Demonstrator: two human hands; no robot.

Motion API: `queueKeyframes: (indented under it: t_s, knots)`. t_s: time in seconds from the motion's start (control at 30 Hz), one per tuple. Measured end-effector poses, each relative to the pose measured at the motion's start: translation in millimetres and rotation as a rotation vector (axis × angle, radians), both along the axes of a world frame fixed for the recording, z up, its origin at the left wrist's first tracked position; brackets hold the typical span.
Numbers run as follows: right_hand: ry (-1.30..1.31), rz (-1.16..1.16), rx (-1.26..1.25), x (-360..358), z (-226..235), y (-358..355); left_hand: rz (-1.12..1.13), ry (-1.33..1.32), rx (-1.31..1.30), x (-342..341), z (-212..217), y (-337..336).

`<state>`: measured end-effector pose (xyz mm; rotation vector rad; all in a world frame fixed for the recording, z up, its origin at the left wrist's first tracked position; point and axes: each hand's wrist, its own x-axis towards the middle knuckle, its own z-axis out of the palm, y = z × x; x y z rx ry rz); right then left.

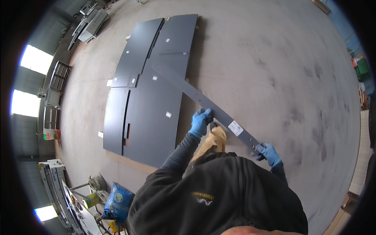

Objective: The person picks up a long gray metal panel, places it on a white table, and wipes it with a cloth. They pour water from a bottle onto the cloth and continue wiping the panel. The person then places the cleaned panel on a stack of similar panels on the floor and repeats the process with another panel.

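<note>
While both hands (201,121) (268,152) apparently grip it, strip (203,101) slants.

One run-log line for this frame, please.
left hand: grips long dark grey panel strip mid-length | right hand: grips its near end | flat dark grey panels: on concrete floor

Gloved hands: two, left hand (201,122) and right hand (268,152)
Long dark strip (203,102): one
Dark panels (150,105) on floor: about four
Blue sack (117,202): one

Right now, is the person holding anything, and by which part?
Yes: a long, narrow dark grey panel strip. The left hand grips it partway along one edge; the right hand holds its near end.
</note>
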<state>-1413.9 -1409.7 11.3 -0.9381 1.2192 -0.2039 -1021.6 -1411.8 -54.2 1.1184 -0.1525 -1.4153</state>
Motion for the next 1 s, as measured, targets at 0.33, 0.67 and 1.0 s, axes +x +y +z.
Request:
queueKeyframes:
  t_s: [0.33, 0.67, 1.0]
  knots:
    - [-0.093, 0.044, 0.115, 127, -20, -281, 0.09, 0.015, 0.133, 129, -40, -254]
    - [0.051, 0.312, 0.177, 268, -111, -618, 0.332, 0.047, 0.347, 245, -91, -488]
    - [0.099, 0.342, 0.148, 461, -220, -786, 0.481, 0.164, 0.395, 429, -211, -641]
